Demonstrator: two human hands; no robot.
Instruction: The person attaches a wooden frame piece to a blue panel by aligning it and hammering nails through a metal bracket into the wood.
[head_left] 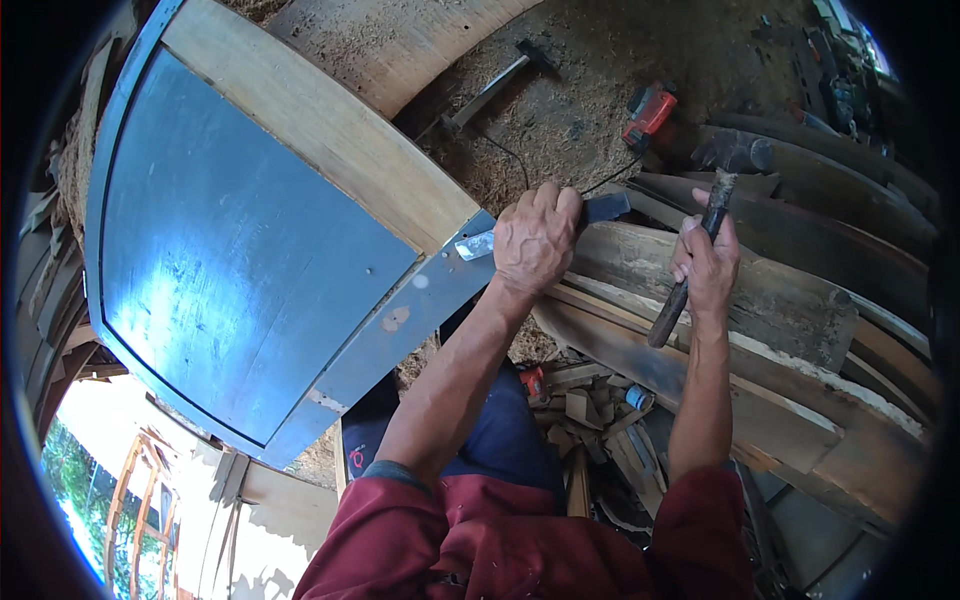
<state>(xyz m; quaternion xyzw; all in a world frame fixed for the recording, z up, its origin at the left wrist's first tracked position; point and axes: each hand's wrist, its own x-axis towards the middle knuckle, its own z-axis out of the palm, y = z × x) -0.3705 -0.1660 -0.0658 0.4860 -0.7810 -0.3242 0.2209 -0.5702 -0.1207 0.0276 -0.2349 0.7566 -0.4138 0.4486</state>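
Grey-blue paint is covering the panel (250, 260), which is lying to the person's left, a bare wood strip (330, 120) running along its far side; one corner is running out of view at the top edge.

Left hand (535, 240) is clamping round the chisel (475, 246), over the panel's near right corner. The fist is hiding the tool's middle, so the join of blade and handle is staying unseen. Bright blade is pointing left; cannot tell whether its edge is touching the paint. Dark end is poking out on the other side.

Right hand (706, 265) is gripping the hammer (716, 205) by its dark handle, over the planks (790, 295). Palm is covering part of that handle; the head is blurring, its shape hard to make out.

Planks are fading into the black rim at right. On the floor beyond, a red tool (650, 113) is lying, its kind unclear.

Writing: a small red mark (356, 458) is showing on the dark trousers (510, 430), too small to read.
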